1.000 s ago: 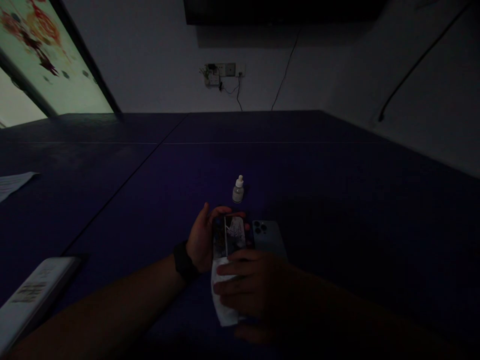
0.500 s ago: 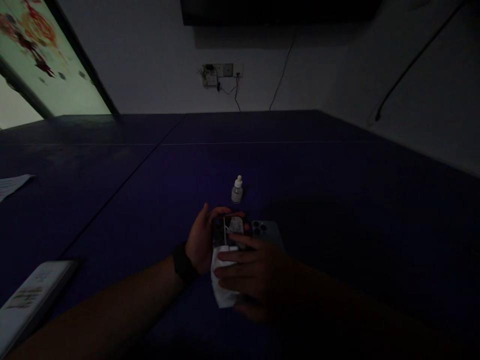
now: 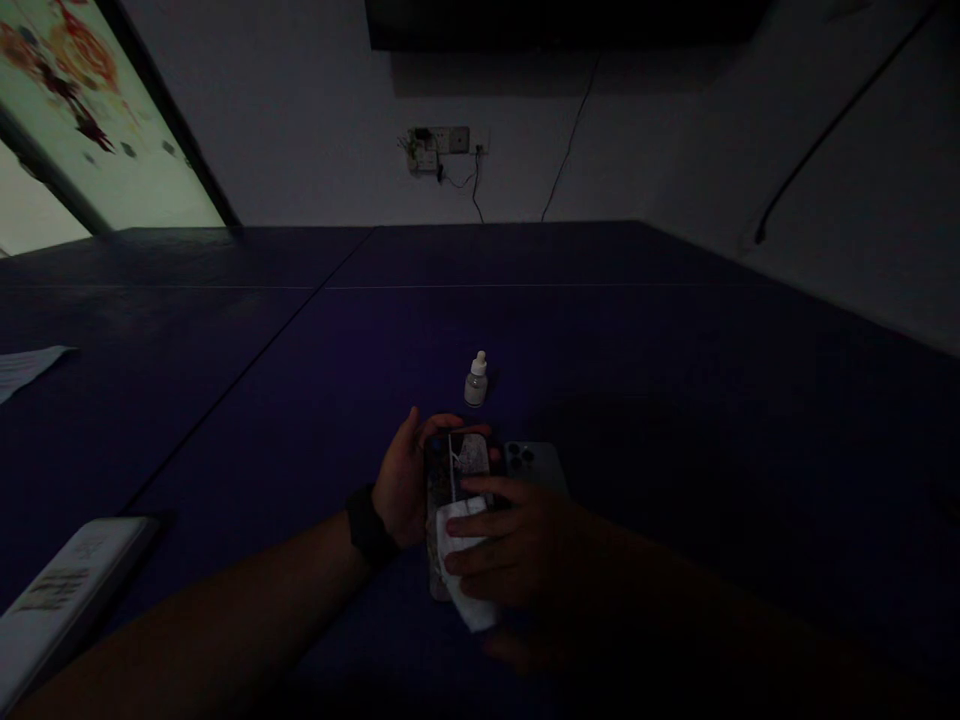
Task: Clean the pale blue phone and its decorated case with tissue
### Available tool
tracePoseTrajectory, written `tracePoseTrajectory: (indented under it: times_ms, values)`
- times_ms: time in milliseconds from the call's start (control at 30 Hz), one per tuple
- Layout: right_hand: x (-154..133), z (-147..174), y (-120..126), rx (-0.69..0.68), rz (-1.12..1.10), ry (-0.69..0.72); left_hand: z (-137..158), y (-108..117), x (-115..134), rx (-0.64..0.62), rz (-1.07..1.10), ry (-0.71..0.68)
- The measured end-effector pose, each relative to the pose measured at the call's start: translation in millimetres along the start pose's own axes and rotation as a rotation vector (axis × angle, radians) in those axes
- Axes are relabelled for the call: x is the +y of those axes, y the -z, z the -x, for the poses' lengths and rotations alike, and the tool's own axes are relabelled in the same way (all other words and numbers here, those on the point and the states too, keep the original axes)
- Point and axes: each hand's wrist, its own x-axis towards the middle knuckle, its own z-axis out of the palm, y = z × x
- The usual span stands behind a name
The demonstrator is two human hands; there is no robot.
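Observation:
Around the left edge and top of a dark phone (image 3: 438, 562) with a patterned back, my left hand (image 3: 403, 482) is closed, a black band on its wrist. A folded white tissue (image 3: 474, 608) lies against the lower part of that back, pinned under the fingers of my right hand (image 3: 521, 545). Just to the right, a second phone (image 3: 551, 464) rests lens side up on the table, partly covered by my right hand. Beyond both phones stands an upright dropper bottle (image 3: 475, 388) with a white cap.
The dark blue table (image 3: 375, 330) reaches to the wall. At the lower left is a white box (image 3: 64, 590) with printing, and farther up the left edge a paper sheet (image 3: 30, 368). Sockets with cables (image 3: 450, 140) sit on the wall below a dark screen (image 3: 562, 25).
My right hand has slid the tissue slightly down and to the right over the phone, baring more of its lower left back. The left hand stays in place.

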Motion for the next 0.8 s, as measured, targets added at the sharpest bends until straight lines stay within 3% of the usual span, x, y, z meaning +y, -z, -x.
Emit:
tracePoseTrajectory:
  times_ms: [100,233,433,600,800]
  values:
    - [-2,-3,0,0.020,0.035,-0.021,0,1,1,0.002,-0.030,0.003]
    - [1,-3,6,0.099,0.076,-0.155,0,2,0,0.034,-0.024,0.005]
    - [-3,-1,2,0.052,0.052,-0.033,1,-1,-1,0.033,-0.031,-0.001]
    - [-2,-2,-3,0.070,0.110,-0.084,1,-2,0,0.032,-0.005,0.007]
    - [2,-1,-2,0.072,0.265,-0.023,2,2,0,0.027,0.026,-0.016]
